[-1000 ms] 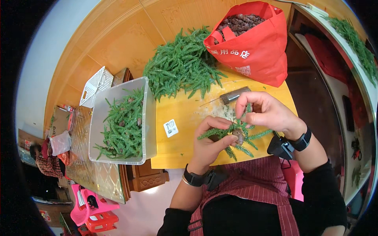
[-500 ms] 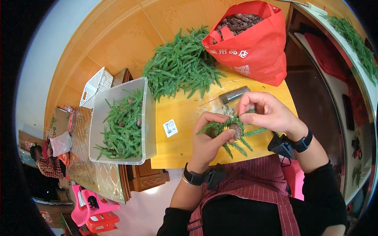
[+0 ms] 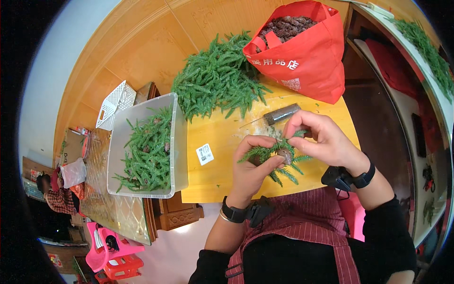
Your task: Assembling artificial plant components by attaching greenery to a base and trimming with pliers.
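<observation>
In my left hand (image 3: 253, 163) is a brown pine cone (image 3: 285, 155) with green needle sprigs (image 3: 282, 176) fanned out around it, gripped between thumb and fingers. A thin dark wire (image 3: 275, 134) sticks up at the top of this cluster. My right hand (image 3: 321, 137) pinches at the cluster's upper right, where a sprig tip (image 3: 300, 134) shows between thumb and forefinger. Its fingertips partly hide what they grip. Just beyond both hands lies a dark cylindrical bundle (image 3: 282, 114) on the yellow table (image 3: 215, 177), with one thin strand reaching left from it.
A large heap of green sprigs (image 3: 215, 78) covers the table's far side. Beside it stands a red bag (image 3: 312, 66) filled with pine cones (image 3: 288, 28). At left, a clear plastic bin (image 3: 179, 156) holds sprig-and-cone clusters. A white label card (image 3: 205, 154) lies near it. Another person (image 3: 61, 196) is far left.
Both hands stay in nearly the same place. The cluster has turned slightly in my left hand, and its sprigs now lie a little differently.
</observation>
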Demonstrator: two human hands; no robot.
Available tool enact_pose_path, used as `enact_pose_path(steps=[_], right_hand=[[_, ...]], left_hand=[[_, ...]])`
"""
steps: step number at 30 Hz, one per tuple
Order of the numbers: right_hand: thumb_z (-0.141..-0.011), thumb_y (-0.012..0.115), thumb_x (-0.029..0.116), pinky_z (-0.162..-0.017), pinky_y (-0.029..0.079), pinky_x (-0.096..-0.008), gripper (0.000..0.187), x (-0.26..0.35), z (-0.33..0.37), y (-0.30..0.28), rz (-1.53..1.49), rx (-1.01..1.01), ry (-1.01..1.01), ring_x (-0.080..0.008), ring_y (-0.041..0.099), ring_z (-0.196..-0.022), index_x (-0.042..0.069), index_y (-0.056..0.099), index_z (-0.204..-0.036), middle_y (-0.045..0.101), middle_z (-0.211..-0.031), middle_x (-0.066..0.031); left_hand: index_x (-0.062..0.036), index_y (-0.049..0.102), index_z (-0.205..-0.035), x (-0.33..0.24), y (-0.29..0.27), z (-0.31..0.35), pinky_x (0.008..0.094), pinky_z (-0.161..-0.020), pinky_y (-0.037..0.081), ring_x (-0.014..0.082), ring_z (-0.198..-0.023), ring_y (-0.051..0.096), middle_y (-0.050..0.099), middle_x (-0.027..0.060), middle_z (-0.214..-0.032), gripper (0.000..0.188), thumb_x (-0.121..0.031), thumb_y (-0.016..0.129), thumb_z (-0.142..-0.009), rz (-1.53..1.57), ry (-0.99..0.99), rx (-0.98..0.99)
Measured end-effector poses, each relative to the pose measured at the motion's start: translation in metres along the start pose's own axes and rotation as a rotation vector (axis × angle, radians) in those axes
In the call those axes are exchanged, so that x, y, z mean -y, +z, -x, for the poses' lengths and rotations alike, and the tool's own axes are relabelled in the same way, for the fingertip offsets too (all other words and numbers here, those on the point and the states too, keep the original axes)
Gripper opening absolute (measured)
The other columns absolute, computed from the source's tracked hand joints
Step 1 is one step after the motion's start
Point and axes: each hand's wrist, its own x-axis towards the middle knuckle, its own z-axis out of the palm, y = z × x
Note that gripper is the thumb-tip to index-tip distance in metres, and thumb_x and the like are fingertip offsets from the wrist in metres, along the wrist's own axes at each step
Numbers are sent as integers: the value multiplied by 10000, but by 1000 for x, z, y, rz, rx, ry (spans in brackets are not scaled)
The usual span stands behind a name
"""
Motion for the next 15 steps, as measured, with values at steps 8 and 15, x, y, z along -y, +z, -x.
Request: enact_pose_path(steps=[8, 15], right_hand=[[-589, 747, 98, -770, 447, -315, 345, 1, 4, 0, 436, -10, -386, -256, 550, -890, 47, 523, -846, 545, -970, -103], [-568, 759, 100, -787, 456, -342, 365, 0, 14, 6, 629, -166, -434, -297, 535, -959, 50, 545, -859, 514, -1069, -151]], left_hand=[[-16, 455, -929, 2, -1, -1, 271, -633, 528, 183, -831, 544, 471, 123, -1005, 292, 129, 558, -697, -80, 71, -17], [-21, 454, -937, -2, 6, -1, 303, -668, 533, 190, -871, 531, 445, 101, -1029, 212, 97, 505, -768, 21, 33, -32]])
